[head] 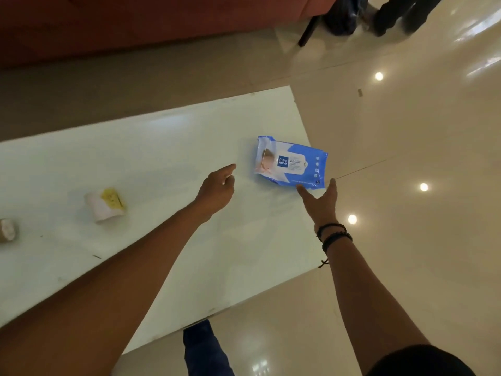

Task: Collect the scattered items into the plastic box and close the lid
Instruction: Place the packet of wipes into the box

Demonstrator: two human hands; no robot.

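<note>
both hands reach, fingers spread and empty: right hand [321, 200] touching a blue plastic wet-wipes pack [291, 162], left hand [218, 187] beside it, on a white table [162, 147].

— Item one?
— Blue-and-white wet wipes pack [291, 163], flat, label up, sealed flap shut, lying askew near the tabletop's [151, 147] right edge.
— Others?
— A small pale carton with a yellow end [106, 204], on its side, left of centre; a blurred roundish item [8, 229] at the far left (partly cut off).
</note>
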